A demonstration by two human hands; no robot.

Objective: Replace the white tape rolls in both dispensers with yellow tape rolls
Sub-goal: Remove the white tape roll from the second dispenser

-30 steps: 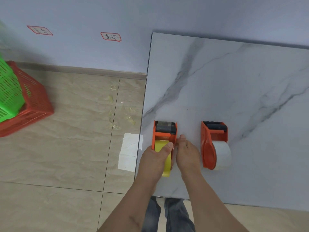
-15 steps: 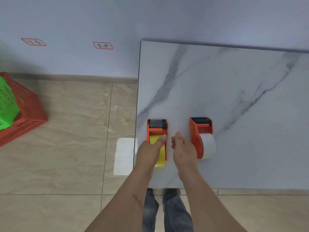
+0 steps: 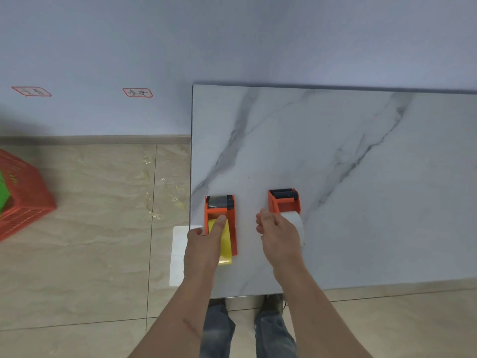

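Observation:
Two orange tape dispensers stand on the marble table (image 3: pixel 361 177) near its front left corner. The left dispenser (image 3: pixel 219 211) carries a yellow tape roll (image 3: pixel 227 245). My left hand (image 3: pixel 204 245) holds this dispenser, thumb at its left side and forefinger lying on the yellow roll. The right dispenser (image 3: pixel 284 202) carries a white tape roll (image 3: pixel 295 223). My right hand (image 3: pixel 278 235) hovers over the left side of the right dispenser, fingers loosely curled with nothing visible in them; it hides the dispenser's side plate.
The table's left edge runs just beside the left dispenser, and its front edge lies close to my wrists. On the floor lie a white sheet (image 3: pixel 178 257) and tape scraps (image 3: pixel 154 202). A red basket (image 3: pixel 28 200) holding a green one (image 3: pixel 4 192) sits far left.
My right hand left the left dispenser and moved right, over the right dispenser. My left hand stayed on the yellow roll. The camera tilted, so the table sits lower in view.

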